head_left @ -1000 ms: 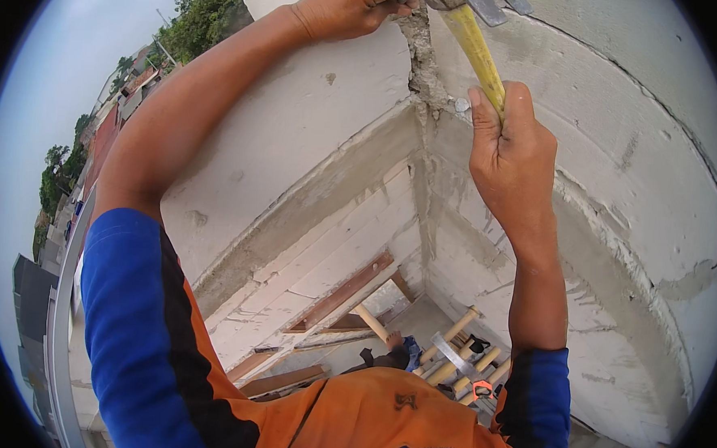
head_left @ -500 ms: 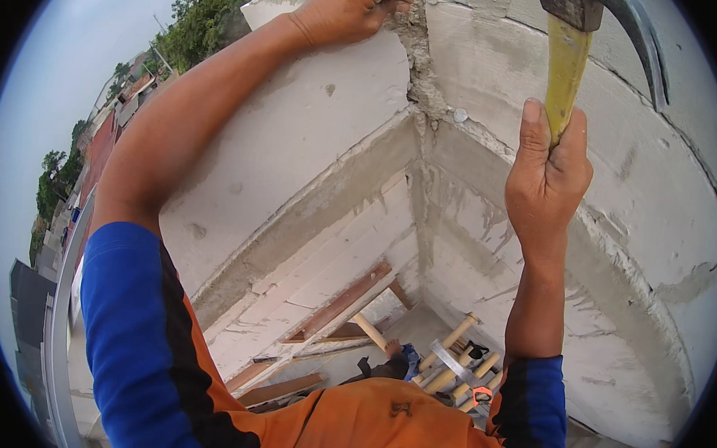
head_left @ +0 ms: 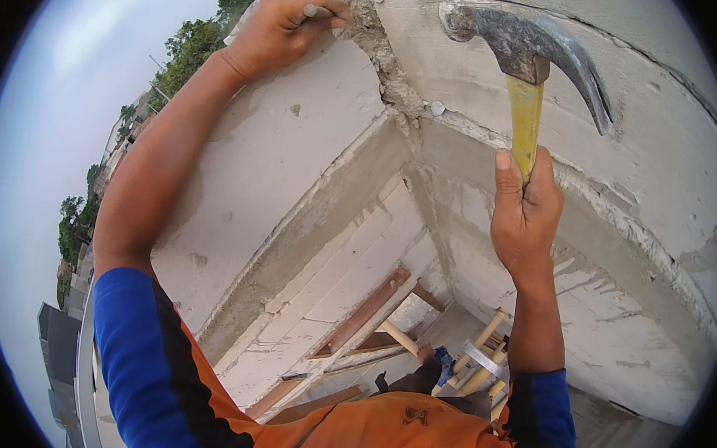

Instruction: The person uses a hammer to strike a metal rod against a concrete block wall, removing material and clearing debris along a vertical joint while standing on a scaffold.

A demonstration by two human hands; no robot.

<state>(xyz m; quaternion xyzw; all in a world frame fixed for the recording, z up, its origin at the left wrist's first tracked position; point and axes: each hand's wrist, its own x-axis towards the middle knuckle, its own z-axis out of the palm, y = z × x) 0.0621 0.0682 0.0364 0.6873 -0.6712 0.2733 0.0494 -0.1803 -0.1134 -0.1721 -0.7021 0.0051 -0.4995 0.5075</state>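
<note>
My left hand (head_left: pixel 275 31) is closed on a grey metal rod (head_left: pixel 313 11), its rounded end sticking out of the fist. That fist is at the top of the white block wall (head_left: pixel 274 130), beside the rough mortar joint (head_left: pixel 375 54) at the corner. Most of the rod is hidden by the fingers. In my right hand (head_left: pixel 527 217), a claw hammer (head_left: pixel 525 111) stands upright, gripped by its yellow handle. Its dark, worn head is raised in front of the right-hand wall (head_left: pixel 663 143), with the striking face turned left towards the rod.
Far below, between the walls, are pale round poles (head_left: pixel 481 360) tied together and a person's foot (head_left: pixel 425 353). Reddish-brown wooden frames (head_left: pixel 366 310) sit in the left wall. Beyond that wall lie trees (head_left: pixel 191 49) and dark roofing (head_left: pixel 59 334).
My view has shifted, bringing the whole hammer head into sight. In it, my left fist appears lower and farther left; the hammer hand appears lower and slightly left. Both grips are unchanged.
</note>
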